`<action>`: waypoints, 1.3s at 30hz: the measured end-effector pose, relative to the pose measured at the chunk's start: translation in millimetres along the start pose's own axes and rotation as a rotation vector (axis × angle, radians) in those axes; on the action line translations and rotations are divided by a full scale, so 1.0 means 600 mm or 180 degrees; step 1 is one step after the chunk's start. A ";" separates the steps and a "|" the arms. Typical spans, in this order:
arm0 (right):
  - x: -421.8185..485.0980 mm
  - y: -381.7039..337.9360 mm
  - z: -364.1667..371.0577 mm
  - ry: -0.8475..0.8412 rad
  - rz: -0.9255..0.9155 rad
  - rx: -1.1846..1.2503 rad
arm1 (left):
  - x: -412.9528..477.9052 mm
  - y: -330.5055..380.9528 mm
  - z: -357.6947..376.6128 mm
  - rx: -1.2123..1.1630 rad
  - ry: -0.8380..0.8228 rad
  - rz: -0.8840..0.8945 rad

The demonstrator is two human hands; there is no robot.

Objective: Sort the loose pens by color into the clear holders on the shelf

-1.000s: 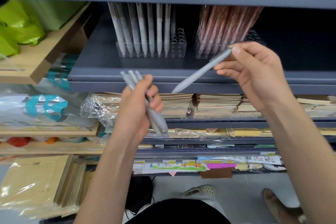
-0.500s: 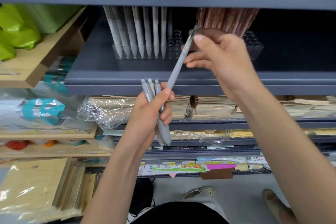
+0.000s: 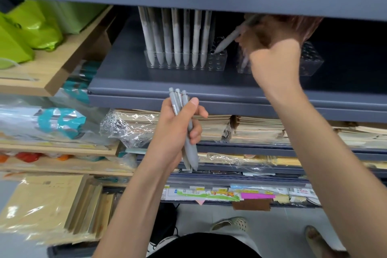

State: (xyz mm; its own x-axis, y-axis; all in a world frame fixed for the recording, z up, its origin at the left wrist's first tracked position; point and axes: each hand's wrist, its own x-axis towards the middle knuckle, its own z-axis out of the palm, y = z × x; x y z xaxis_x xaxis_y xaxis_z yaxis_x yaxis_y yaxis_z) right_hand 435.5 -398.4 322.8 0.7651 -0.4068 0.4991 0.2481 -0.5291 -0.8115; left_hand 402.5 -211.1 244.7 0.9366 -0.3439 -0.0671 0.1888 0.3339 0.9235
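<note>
Head view: left hand (image 3: 176,130) grips three grey pens (image 3: 190,150); right hand (image 3: 274,63) fingers (image 3: 257,36) pinch one pen (image 3: 227,41); holder (image 3: 217,63) shows perhaps seven.

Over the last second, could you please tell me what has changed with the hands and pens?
The right hand moved its single grey pen from in front of the shelf in over it, tip now angled down at the empty holes of the left clear holder; it still grips the pen. The left hand keeps holding its bundle of grey pens; the shelved pens are unchanged.
</note>
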 end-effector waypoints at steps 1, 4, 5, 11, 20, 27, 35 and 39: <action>0.005 0.000 0.005 0.0035 -0.0090 -0.0062 | 0.000 0.000 0.001 0.0006 0.0021 -0.0002; 0.020 -0.004 0.024 0.0010 -0.0211 -0.0340 | 0.000 -0.003 0.000 0.0072 0.0003 -0.0008; 0.025 -0.005 0.030 -0.0032 -0.0193 -0.0581 | -0.001 -0.003 -0.001 0.0121 -0.0008 -0.0003; 0.050 -0.003 0.051 -0.0050 -0.0275 -0.1342 | 0.000 -0.001 -0.004 0.0250 0.0087 0.0055; 0.051 -0.010 0.053 0.0084 -0.0178 -0.1537 | 0.001 -0.003 -0.005 0.0210 0.0153 0.0074; 0.068 -0.024 0.059 -0.0730 -0.0171 -0.2227 | 0.003 -0.006 -0.005 0.0370 0.0142 0.0254; 0.091 -0.039 0.066 -0.1100 0.0361 -0.2298 | -0.007 -0.007 -0.006 0.0432 0.0075 0.0298; 0.079 -0.039 0.064 -0.0892 0.0232 -0.2590 | -0.012 -0.004 -0.010 0.0300 0.0187 0.0357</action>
State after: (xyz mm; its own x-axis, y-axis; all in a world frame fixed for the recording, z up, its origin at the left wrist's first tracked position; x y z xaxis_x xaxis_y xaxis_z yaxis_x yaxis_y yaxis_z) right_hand 488.9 -376.7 353.7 0.9075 -0.3184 0.2740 -0.2280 -0.9213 -0.3151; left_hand 397.0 -203.9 240.9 0.9664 -0.2563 0.0189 0.0562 0.2825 0.9576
